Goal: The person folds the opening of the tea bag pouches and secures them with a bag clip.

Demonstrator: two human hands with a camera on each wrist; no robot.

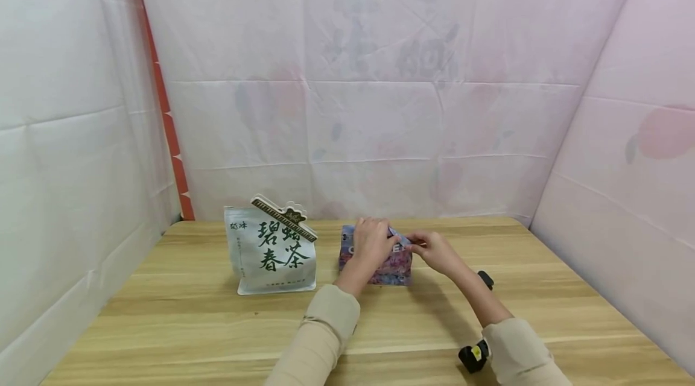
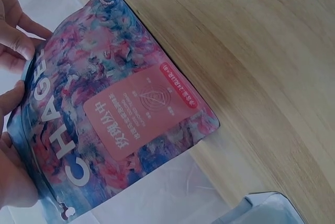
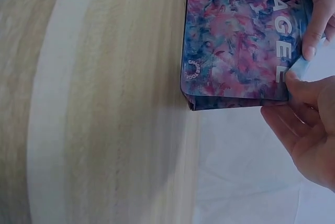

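Note:
A pink and blue pouch (image 1: pixel 391 272) with white "CHAGEE"-style lettering stands on the table, its pink label (image 2: pixel 141 111) showing in the left wrist view. My left hand (image 1: pixel 371 241) grips its top edge, thumb on the printed front and fingers behind. At the top right corner my right hand (image 1: pixel 437 250) pinches the pouch between thumb and fingers. In the right wrist view that top corner (image 3: pixel 299 67) is bent over, with the left thumb close beside it. Part of the pouch front is hidden behind my left hand in the head view.
Left of the pouch stands a pale tea bag (image 1: pixel 274 274) with black brushed characters. A ruler-like clip (image 1: pixel 283 218) sits slanted across its top right corner. A black object with a yellow mark (image 1: pixel 473 357) is by the right sleeve; a smaller dark one (image 1: pixel 485 279) lies farther back.

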